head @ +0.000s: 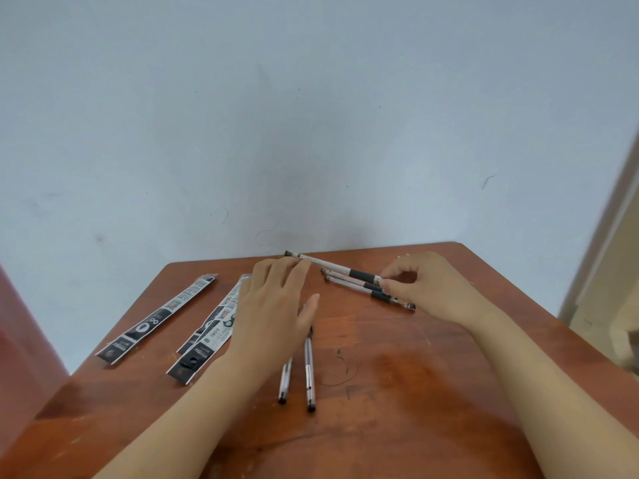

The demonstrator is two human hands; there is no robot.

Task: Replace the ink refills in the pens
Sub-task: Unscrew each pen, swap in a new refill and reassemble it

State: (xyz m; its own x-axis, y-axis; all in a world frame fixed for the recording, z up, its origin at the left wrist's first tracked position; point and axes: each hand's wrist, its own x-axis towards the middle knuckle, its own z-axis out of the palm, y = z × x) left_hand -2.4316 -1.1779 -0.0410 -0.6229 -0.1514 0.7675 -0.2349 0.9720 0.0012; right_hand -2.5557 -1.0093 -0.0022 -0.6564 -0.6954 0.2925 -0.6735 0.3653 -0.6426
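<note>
Both hands are at the far side of the wooden table: the right hand pinches the tip end of a clear pen and holds it raised, and the left hand has straight, relaxed fingers near its back end, touching or not I cannot tell. With such a thin pinch at one end, I judge it could slip and fall on the two pens just below, or small parts could roll away when the tip is unscrewed.
</note>
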